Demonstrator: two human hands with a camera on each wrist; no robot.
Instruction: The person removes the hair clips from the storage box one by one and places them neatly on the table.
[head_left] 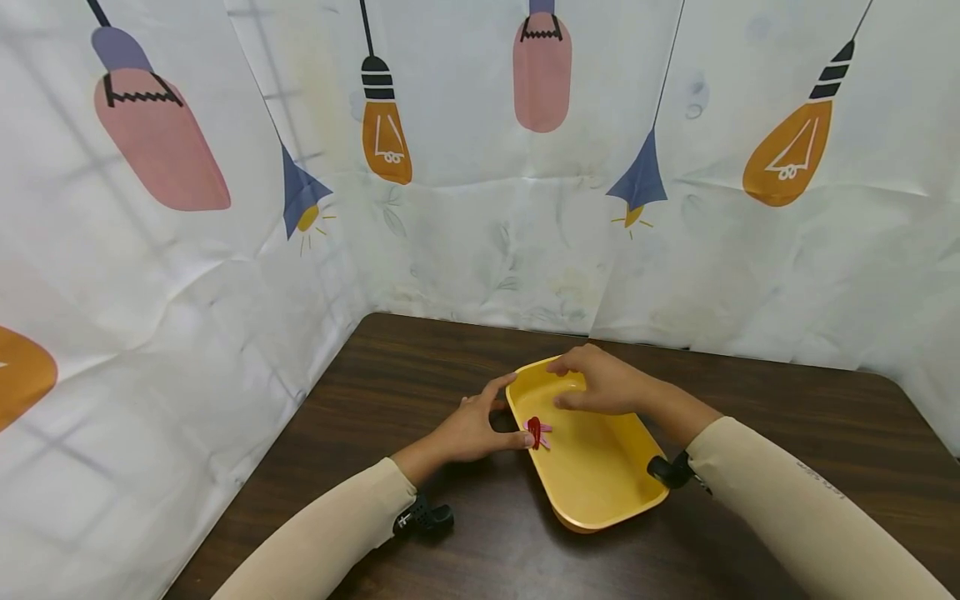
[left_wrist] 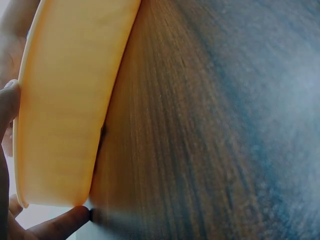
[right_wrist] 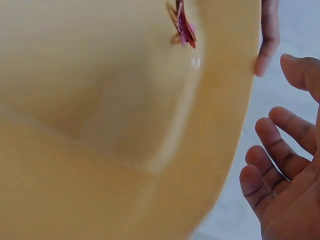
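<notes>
A deep yellow plastic tray (head_left: 592, 467) with rounded corners stands on the table. My left hand (head_left: 468, 429) holds its far left corner, thumb on the long rim and fingers spread round the outside of the end wall. Inside the tray, close by the left thumb, lies a small bunch of slim red and pink pieces (head_left: 536, 432); their exact kind cannot be told. Over the tray's far right part hovers my right hand (head_left: 603, 383), its fingers loosely bent and apart. In the right wrist view, nothing shows between that hand's thumb and fingers (right_wrist: 272, 140).
The dark wood-grain table (head_left: 442, 342) extends on both sides of the tray. A white curtain (head_left: 465, 242) printed with lamps and bulbs hangs behind the table and along its left side. Both forearms wear beige sleeves (head_left: 787, 492), with black wrist cameras beneath.
</notes>
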